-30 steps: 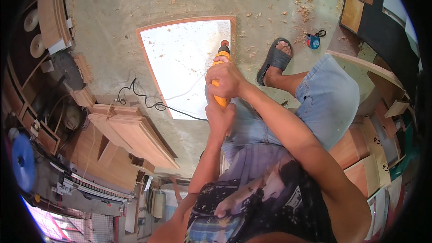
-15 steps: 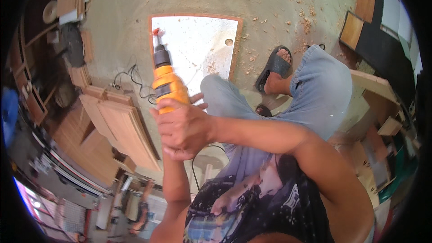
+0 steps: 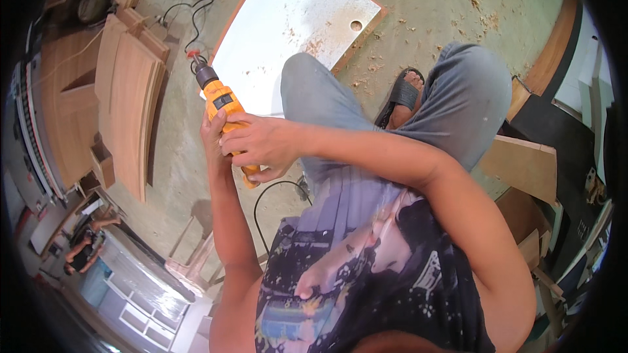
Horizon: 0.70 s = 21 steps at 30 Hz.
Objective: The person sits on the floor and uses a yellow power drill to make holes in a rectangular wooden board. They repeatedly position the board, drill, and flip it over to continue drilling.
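A yellow and black power drill (image 3: 219, 95), with a red-tipped bit (image 3: 194, 55) in its chuck, points away from me toward the far left. My left hand (image 3: 212, 133) is closed around the left side of its body, its fingers partly hidden beneath. From the right, my right hand (image 3: 265, 144) lies wrapped over the rear of the drill. The bit appears in the air beside the left edge of a white panel (image 3: 261, 39), touching nothing that I can make out. This panel has brown edges, a round hole near its right corner, and shavings on its face.
Wooden boards (image 3: 124, 104) are stacked on the floor at left. A black cord (image 3: 191, 13) curls near the bit; another cable (image 3: 256, 206) loops beside my lap. Wood shavings (image 3: 487, 19) litter the floor. Board pieces (image 3: 523, 163) stand at right. Another person (image 3: 85, 248) is at lower left.
The view has turned to the left. The drill's bit, earlier over the panel's far left corner, is now off the panel's left side. Both hands have stayed on the drill.
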{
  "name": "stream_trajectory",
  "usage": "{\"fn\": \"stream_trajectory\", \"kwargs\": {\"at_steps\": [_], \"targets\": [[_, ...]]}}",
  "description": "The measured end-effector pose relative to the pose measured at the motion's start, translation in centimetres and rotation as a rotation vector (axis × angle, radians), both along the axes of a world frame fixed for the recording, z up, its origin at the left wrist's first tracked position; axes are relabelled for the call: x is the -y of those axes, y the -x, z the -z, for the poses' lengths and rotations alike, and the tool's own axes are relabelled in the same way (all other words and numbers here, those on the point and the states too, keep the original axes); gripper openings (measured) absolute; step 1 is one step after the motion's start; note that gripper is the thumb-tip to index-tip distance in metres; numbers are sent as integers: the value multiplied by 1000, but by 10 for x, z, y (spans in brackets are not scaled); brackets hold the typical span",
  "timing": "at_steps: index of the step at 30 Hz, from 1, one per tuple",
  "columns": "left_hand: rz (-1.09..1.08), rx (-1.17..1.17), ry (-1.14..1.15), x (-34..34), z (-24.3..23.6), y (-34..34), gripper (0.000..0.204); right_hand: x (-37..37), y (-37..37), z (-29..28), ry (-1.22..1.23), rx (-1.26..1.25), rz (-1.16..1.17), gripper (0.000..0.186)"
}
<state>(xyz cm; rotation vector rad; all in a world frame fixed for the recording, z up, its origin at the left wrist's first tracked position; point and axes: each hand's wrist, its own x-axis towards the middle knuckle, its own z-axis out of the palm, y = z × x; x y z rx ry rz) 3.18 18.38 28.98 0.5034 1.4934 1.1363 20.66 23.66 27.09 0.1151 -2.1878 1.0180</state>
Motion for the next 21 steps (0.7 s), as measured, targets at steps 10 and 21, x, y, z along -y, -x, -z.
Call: {"fn": "stream_trajectory", "kwargs": {"at_steps": [10,21], "targets": [[-439,-471,112,130,123,127,63,-74,-152,-23,-175,593,491,24],[-672,-689,448,192,275,147,86,-127,-315,-44,340,788,895,25]]}}
